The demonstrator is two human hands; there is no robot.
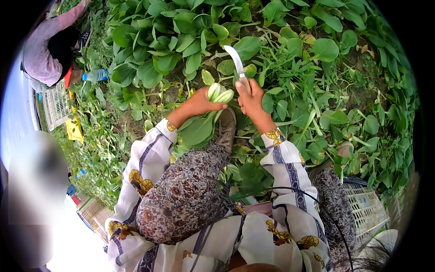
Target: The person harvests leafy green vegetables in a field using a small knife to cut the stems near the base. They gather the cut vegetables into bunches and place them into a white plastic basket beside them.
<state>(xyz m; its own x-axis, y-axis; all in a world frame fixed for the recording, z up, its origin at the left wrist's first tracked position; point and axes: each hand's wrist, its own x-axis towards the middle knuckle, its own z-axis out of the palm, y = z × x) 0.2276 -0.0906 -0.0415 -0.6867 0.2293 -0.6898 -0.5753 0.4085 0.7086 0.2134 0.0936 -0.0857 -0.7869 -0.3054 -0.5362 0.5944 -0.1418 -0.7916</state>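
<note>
My left hand [198, 103] is closed round a bunch of leafy greens [220, 94], its pale cut-looking stem end upward and its broad leaves hanging down over my shoe [226, 136]. To its right, my right hand [251, 100] grips a knife [235, 59] by its handle, the curved silver blade pointing up and a little left, apart from the bunch. Low leafy plants [328, 50] grow around both hands, with some yellowed leaves and bare soil among them.
At upper left a co-worker [43, 59] bends low near a water bottle [94, 76], a white crate [54, 104] and a yellow bag [74, 129]. Another person [31, 190], blurred, is at left. A second crate [366, 208] stands by my right leg.
</note>
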